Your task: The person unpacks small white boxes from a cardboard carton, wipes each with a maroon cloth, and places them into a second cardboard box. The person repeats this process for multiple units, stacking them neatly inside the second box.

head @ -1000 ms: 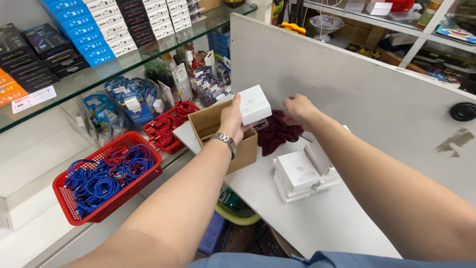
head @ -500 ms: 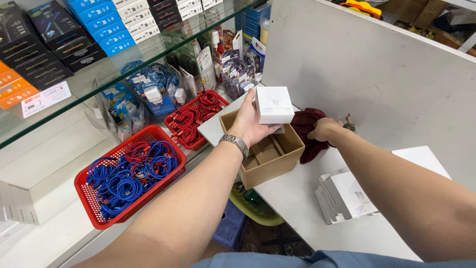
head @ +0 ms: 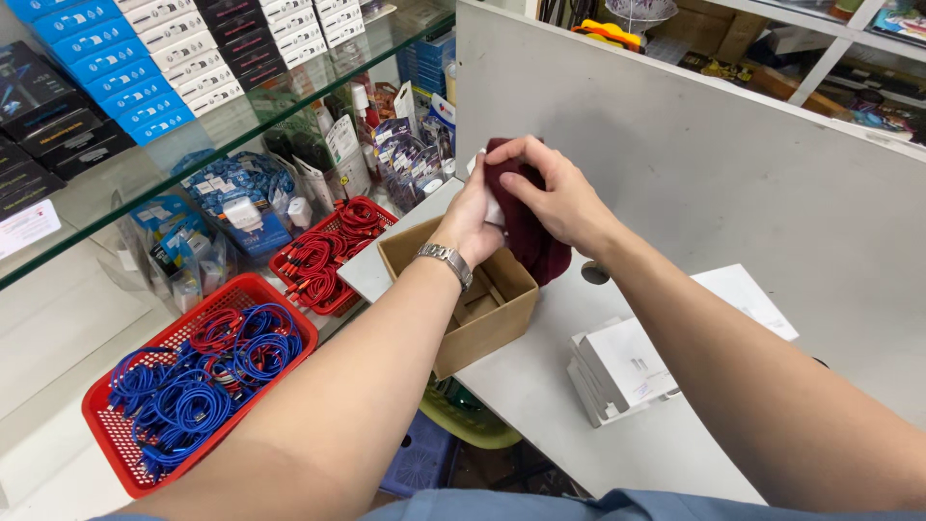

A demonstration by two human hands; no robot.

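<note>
My left hand (head: pixel 475 217), with a metal watch on its wrist, holds a small white box (head: pixel 492 207) above an open brown cardboard box (head: pixel 482 299). The white box is mostly hidden by a dark red cloth (head: pixel 526 227). My right hand (head: pixel 555 188) presses this cloth over the white box from the right. Both hands meet just above the cardboard box's far edge. The cardboard box stands on the left end of a grey counter (head: pixel 540 386) and shows cardboard dividers inside.
A stack of white boxes (head: pixel 617 371) lies on the counter to the right, with a sheet of paper (head: pixel 748 294) behind. Red baskets of blue cables (head: pixel 198 381) and red cables (head: pixel 328 256) sit left. A glass shelf (head: pixel 193 125) carries boxed goods. A grey panel (head: pixel 723 164) backs the counter.
My right hand picked the dark red cloth up off the counter and brought it over the white box held in my left hand. Both hands now work together above the cardboard box.
</note>
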